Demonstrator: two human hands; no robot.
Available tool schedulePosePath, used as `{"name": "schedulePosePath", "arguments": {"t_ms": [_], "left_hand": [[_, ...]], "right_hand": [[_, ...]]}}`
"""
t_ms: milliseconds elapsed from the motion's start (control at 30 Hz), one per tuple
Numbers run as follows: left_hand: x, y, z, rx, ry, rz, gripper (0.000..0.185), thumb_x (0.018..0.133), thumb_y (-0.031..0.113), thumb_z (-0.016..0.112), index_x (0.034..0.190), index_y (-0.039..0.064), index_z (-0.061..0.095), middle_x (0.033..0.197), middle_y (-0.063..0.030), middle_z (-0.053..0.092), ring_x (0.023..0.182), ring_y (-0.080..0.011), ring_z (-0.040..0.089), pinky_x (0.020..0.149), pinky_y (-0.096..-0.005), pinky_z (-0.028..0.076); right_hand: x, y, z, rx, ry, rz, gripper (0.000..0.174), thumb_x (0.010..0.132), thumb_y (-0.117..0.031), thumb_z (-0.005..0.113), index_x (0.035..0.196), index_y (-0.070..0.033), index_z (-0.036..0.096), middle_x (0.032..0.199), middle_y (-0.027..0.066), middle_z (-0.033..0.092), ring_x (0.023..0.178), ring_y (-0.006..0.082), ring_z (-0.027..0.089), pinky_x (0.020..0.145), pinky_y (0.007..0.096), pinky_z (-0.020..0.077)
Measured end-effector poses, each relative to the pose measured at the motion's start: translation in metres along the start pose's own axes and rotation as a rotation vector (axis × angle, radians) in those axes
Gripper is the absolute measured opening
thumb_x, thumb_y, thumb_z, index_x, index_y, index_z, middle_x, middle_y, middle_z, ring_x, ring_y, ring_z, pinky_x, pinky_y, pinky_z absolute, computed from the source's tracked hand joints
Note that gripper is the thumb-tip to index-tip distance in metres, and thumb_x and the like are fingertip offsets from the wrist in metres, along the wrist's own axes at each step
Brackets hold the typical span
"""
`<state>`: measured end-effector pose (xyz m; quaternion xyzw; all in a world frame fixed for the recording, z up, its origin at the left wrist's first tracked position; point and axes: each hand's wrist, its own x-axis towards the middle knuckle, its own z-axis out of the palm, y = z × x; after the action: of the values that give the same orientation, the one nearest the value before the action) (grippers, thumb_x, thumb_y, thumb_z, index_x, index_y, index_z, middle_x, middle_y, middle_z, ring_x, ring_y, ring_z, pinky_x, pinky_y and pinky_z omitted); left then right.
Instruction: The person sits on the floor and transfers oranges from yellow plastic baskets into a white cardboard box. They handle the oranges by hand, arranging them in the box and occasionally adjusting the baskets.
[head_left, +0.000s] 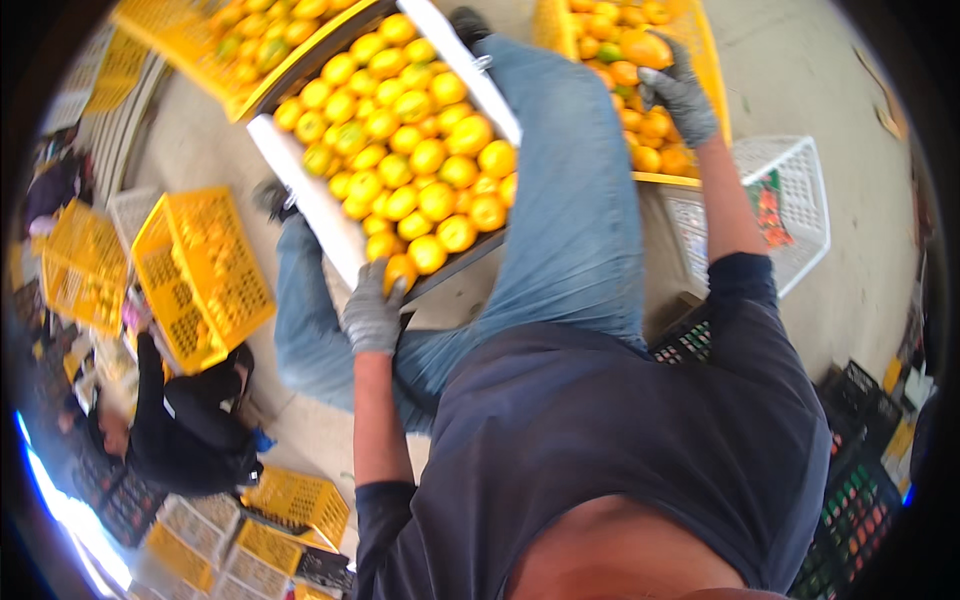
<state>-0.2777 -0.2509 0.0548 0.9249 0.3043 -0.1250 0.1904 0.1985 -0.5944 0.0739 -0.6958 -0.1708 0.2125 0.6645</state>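
Between my legs a tray with white sides (311, 199) is filled with yellow-orange citrus fruit (412, 142). My left hand (373, 311), in a grey knit glove, is at the tray's near left corner. Its fingers and thumb are around an orange citrus fruit (400, 274) there. To the right of my leg stands a yellow plastic crate (712, 112) with more citrus fruit inside. Above that crate my right hand (681, 94), also in a grey glove, grips another orange citrus fruit (645, 49).
Another yellow crate (161, 49) of fruit stands beyond the tray. A white plastic basket (802, 202) is beside my right forearm. At left, a crouching person (195, 427) works near a tilted yellow crate (202, 277). Black crates (859, 510) line the lower right.
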Motion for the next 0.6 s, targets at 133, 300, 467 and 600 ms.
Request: {"name": "schedulePosePath", "arguments": {"t_ms": [133, 300, 467, 600], "left_hand": [[0.008, 0.001, -0.007, 0.098, -0.004, 0.081, 0.049, 0.094, 0.041, 0.075, 0.133, 0.011, 0.069, 0.131, -0.0152, 0.068, 0.109, -0.0368, 0.070, 0.094, -0.0488, 0.056], [0.010, 0.000, -0.009, 0.185, 0.169, 0.265, 0.048, 0.086, 0.034, 0.082, 0.127, 0.009, 0.072, 0.124, -0.0146, 0.070, 0.112, -0.0367, 0.065, 0.100, -0.0495, 0.052], [0.001, -0.005, 0.003, 0.020, 0.210, 0.229, 0.046, 0.084, 0.032, 0.082, 0.123, 0.009, 0.074, 0.120, -0.0142, 0.069, 0.115, -0.0351, 0.064, 0.102, -0.0503, 0.050], [0.006, -0.001, 0.006, 0.036, 0.225, 0.303, 0.046, 0.087, 0.030, 0.079, 0.125, 0.007, 0.072, 0.122, -0.0166, 0.068, 0.117, -0.0372, 0.063, 0.105, -0.0508, 0.048]], "right_hand": [[-0.001, -0.083, 0.108, 0.081, -0.396, -0.028, 0.043, 0.100, -0.036, 0.076, 0.135, -0.016, 0.060, 0.104, 0.0023, 0.067, 0.073, 0.0066, 0.061, 0.062, 0.0233, 0.0525], [-0.047, -0.039, 0.289, -0.610, -0.886, -0.047, 0.061, 0.087, -0.034, 0.083, 0.136, -0.015, 0.053, 0.112, 0.0160, 0.070, 0.106, 0.0358, 0.070, 0.092, 0.0483, 0.0550], [-0.094, 0.028, 0.328, -0.701, -1.089, 0.099, 0.059, 0.090, -0.031, 0.083, 0.141, -0.012, 0.062, 0.134, 0.0189, 0.067, 0.127, 0.0364, 0.063, 0.106, 0.0459, 0.0498], [-0.093, 0.037, 0.320, -0.766, -1.084, 0.057, 0.060, 0.090, -0.032, 0.082, 0.144, -0.015, 0.065, 0.133, 0.0204, 0.068, 0.129, 0.0380, 0.062, 0.109, 0.0463, 0.0489]]}}
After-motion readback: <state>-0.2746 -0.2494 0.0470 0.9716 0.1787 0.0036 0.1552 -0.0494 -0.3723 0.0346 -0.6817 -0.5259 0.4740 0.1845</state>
